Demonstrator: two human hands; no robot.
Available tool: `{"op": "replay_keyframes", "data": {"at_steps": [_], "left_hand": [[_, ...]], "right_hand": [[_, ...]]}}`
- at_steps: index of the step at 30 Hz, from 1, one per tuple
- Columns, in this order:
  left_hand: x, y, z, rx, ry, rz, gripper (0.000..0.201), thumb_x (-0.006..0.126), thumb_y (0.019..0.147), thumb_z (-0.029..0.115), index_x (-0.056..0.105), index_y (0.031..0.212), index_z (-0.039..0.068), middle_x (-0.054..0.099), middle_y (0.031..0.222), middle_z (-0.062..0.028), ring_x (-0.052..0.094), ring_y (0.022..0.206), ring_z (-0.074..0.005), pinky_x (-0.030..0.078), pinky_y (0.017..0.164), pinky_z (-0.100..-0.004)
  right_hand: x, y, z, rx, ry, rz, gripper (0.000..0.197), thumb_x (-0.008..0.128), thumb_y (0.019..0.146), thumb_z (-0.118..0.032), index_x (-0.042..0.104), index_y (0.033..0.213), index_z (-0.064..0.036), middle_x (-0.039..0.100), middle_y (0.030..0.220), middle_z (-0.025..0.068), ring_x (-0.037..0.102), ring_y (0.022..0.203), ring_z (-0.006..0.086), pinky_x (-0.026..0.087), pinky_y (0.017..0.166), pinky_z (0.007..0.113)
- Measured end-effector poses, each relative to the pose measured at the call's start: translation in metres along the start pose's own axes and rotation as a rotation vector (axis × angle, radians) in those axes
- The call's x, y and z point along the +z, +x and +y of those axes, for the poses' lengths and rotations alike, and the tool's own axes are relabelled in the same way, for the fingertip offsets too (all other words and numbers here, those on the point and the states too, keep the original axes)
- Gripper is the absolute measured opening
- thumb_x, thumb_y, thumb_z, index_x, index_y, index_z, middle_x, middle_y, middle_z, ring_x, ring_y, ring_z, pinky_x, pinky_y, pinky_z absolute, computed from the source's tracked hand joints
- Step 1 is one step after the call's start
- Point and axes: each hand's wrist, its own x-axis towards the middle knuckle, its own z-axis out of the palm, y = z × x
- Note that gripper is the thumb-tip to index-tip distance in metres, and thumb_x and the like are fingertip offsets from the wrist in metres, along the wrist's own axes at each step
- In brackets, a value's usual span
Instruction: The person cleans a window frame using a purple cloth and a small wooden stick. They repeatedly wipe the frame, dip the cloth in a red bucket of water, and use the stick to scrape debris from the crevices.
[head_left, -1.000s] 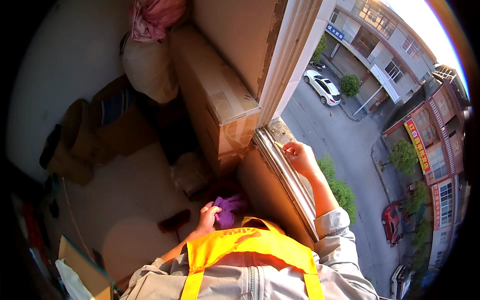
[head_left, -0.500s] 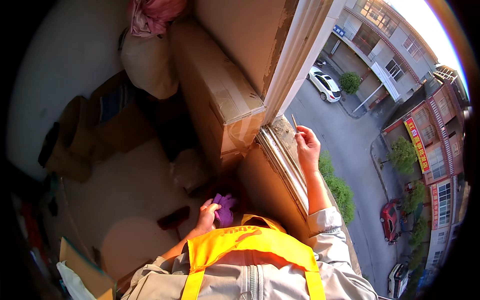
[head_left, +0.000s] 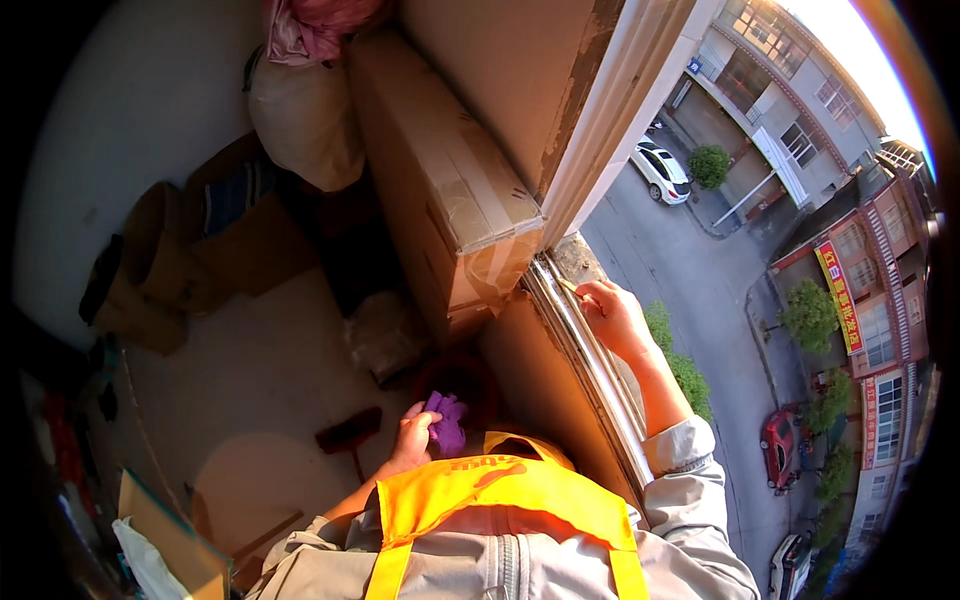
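My left hand [head_left: 411,438] is closed round a crumpled purple cloth [head_left: 447,420], low in front of me beside the yellow apron [head_left: 500,495] I wear. Stretched out to the window, my right hand [head_left: 614,316] pinches a thin, light brown stick [head_left: 569,287] between thumb and fingers. The stick points toward the white window track [head_left: 560,305]; whether its tip touches the track I cannot tell. Dirt and worn patches mark the concrete ledge [head_left: 578,258] just beyond.
Tall cardboard boxes [head_left: 440,150] stand against the window frame [head_left: 610,110], with a pale sack [head_left: 305,120] beside them. A reddish tub [head_left: 462,382] and a broom head [head_left: 348,431] sit on the floor. Outside, far below, lies a street [head_left: 690,260] with parked cars.
My right hand has come inward from over the outer ledge to the window track, and the stick has swung from upright to pointing left. My left hand still holds the purple cloth.
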Motion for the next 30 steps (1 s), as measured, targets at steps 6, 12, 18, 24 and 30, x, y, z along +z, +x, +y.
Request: {"op": "replay_keyframes", "data": {"at_steps": [6,12,18,24,30], "left_hand": [[-0.001,0.009,-0.003,0.066,0.008,-0.073,0.023,0.056,0.083,0.003,0.067,0.103,0.003,0.068,0.090,-0.0047,0.061,0.078,-0.0133,0.048,0.069,-0.0263],[0.010,0.013,-0.014,0.146,-0.150,-0.132,0.023,0.055,0.084,0.002,0.065,0.105,0.001,0.068,0.095,-0.0078,0.064,0.086,-0.0182,0.053,0.080,-0.0302],[0.018,0.016,-0.006,-0.067,-0.182,-0.085,0.024,0.055,0.084,0.002,0.064,0.106,0.001,0.068,0.098,-0.0092,0.065,0.088,-0.0192,0.053,0.080,-0.0310],[0.033,0.002,0.014,-0.090,-0.114,-0.054,0.026,0.054,0.084,0.002,0.064,0.108,-0.001,0.068,0.100,-0.0110,0.066,0.090,-0.0215,0.054,0.081,-0.0316],[0.020,0.013,-0.007,-0.086,-0.253,-0.132,0.025,0.054,0.084,0.002,0.064,0.107,-0.001,0.069,0.100,-0.0110,0.066,0.089,-0.0214,0.054,0.081,-0.0316]], "right_hand": [[-0.001,0.011,-0.010,-0.015,-0.147,-0.140,0.018,0.061,0.086,-0.009,0.069,0.102,-0.0079,0.063,0.090,0.0174,0.064,0.088,0.0393,0.052,0.080,0.047],[0.035,0.026,-0.010,0.074,-0.118,-0.015,0.023,0.060,0.090,-0.012,0.063,0.113,-0.0116,0.063,0.105,0.0187,0.063,0.094,0.0422,0.051,0.083,0.049],[0.064,0.032,0.003,-0.003,0.003,0.220,0.020,0.060,0.091,-0.008,0.061,0.111,-0.0086,0.065,0.089,0.0164,0.064,0.080,0.0330,0.052,0.072,0.040],[0.042,0.004,0.012,0.484,1.315,0.754,0.019,0.054,0.100,-0.008,0.057,0.118,-0.0049,0.058,0.083,0.0016,0.039,0.048,0.0029,0.031,0.040,0.020],[0.024,-0.004,-0.009,0.201,0.184,0.038,0.022,0.069,0.088,-0.013,0.067,0.110,-0.0086,0.066,0.081,0.0080,0.064,0.079,0.0189,0.051,0.074,0.034]]}}
